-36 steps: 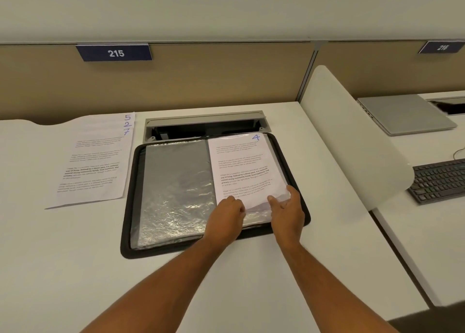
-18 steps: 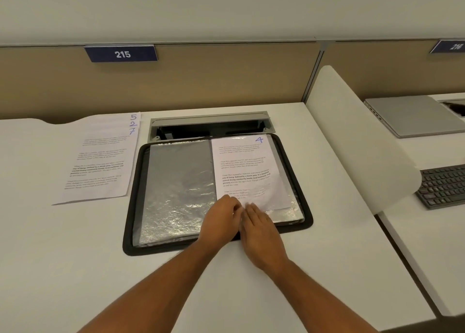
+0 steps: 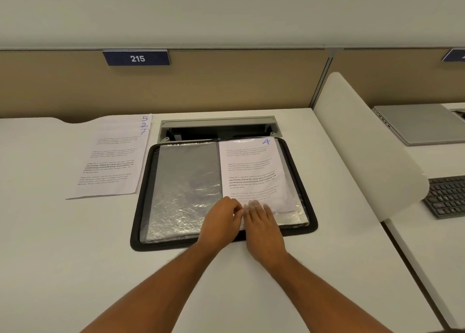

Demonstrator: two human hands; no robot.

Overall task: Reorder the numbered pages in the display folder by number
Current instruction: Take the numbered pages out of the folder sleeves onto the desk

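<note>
Two right hand (image 3: 261, 225) fingertips (image 3: 254, 205) blurred under sleeve (image 3: 289, 214).

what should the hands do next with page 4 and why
Probably draw page 4 out toward the near edge of the folder. The left hand pinches at its lower corner, the right hand lies flat beside it, and the loose stack shows 5, 2, 7.

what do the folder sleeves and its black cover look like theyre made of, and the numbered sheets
Sleeves: thin clear plastic film, glossy; it wrinkles and throws bright glare. Black cover: matte, with a soft rounded rim, likely fabric or padded synthetic; the look leaves it open. Page 4 and the loose sheets: plain matte white paper, printed text, handwritten numbers.
</note>
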